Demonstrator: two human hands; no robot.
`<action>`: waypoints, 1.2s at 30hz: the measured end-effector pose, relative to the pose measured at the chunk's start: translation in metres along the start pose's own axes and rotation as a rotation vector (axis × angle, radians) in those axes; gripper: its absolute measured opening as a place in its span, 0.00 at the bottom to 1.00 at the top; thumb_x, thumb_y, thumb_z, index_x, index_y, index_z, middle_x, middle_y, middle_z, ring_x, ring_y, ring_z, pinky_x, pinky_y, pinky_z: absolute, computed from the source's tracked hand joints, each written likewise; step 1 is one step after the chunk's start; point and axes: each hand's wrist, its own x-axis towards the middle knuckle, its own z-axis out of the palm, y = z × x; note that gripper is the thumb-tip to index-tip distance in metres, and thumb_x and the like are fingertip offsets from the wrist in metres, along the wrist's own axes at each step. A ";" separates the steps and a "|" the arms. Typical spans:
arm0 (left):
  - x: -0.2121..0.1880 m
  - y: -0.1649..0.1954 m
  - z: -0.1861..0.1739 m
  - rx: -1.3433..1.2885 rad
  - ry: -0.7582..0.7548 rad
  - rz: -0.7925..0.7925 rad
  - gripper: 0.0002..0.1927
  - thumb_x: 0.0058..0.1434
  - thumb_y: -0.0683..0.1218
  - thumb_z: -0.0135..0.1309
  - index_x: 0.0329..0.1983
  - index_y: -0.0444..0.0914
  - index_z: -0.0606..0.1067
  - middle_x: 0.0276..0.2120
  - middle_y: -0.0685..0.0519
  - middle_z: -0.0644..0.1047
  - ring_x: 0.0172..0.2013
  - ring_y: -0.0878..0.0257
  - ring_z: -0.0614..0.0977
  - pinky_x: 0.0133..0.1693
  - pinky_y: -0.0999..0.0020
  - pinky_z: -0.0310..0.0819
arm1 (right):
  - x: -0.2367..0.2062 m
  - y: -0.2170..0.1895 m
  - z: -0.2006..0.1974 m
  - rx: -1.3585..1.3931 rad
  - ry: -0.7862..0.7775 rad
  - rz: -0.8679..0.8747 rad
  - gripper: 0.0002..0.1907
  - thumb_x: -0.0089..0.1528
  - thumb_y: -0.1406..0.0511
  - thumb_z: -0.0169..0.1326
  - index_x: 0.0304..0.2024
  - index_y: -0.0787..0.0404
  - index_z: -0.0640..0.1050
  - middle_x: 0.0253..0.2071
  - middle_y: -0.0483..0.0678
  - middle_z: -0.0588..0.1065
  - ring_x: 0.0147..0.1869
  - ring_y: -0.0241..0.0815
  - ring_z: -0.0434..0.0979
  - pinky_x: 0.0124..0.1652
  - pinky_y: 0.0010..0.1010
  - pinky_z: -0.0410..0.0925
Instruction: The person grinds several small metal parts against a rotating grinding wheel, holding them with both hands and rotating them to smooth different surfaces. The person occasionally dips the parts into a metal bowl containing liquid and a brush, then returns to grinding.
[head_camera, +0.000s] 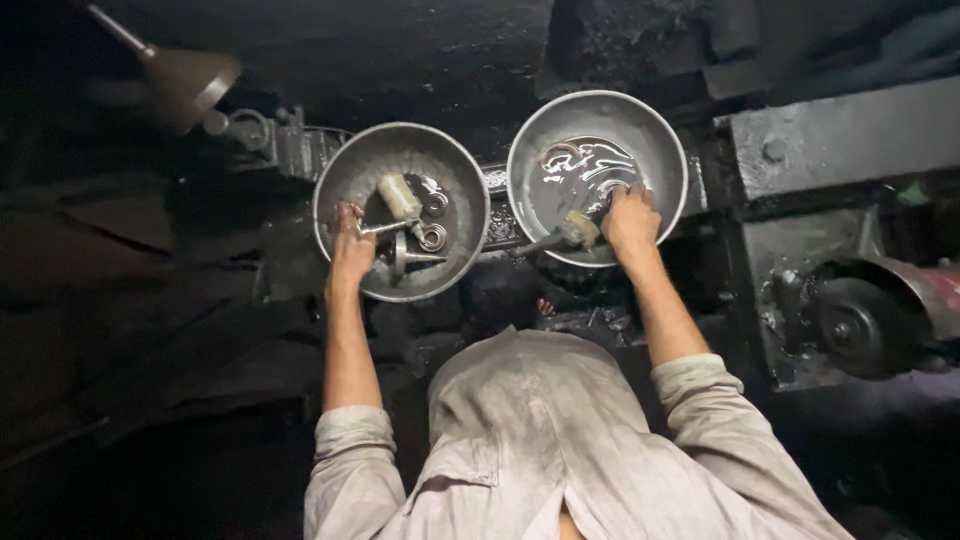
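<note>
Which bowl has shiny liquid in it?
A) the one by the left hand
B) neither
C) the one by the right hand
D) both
C: the bowl by the right hand gleams with liquid under the right hand; the other bowl holds metal parts.

Two dull grey metal bowls (345, 175) — left of them a brown funnel (187, 83); below, a pale grey, grimy shirt (540, 440); black, oily machinery (840, 140) around.
</note>
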 end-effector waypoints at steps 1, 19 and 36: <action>-0.001 0.001 -0.002 0.003 -0.001 -0.021 0.17 0.55 0.33 0.51 0.49 0.32 0.66 0.44 0.38 0.69 0.47 0.41 0.72 0.54 0.50 0.66 | 0.004 -0.005 -0.001 0.013 0.034 -0.042 0.21 0.58 0.65 0.58 0.54 0.62 0.77 0.57 0.60 0.74 0.63 0.61 0.71 0.53 0.54 0.69; -0.041 0.013 -0.018 -0.238 -0.028 -0.117 0.29 0.60 0.33 0.53 0.65 0.36 0.62 0.62 0.41 0.68 0.63 0.48 0.71 0.63 0.60 0.64 | 0.075 -0.037 -0.034 0.525 -0.051 -0.345 0.15 0.57 0.66 0.67 0.45 0.65 0.82 0.43 0.58 0.79 0.46 0.55 0.80 0.48 0.42 0.72; -0.086 0.065 -0.033 -0.910 0.073 -0.255 0.15 0.69 0.34 0.46 0.57 0.36 0.69 0.53 0.51 0.77 0.51 0.64 0.80 0.55 0.69 0.75 | -0.011 -0.022 -0.042 0.315 0.234 -0.492 0.13 0.53 0.68 0.70 0.40 0.61 0.83 0.45 0.52 0.80 0.48 0.52 0.81 0.44 0.39 0.73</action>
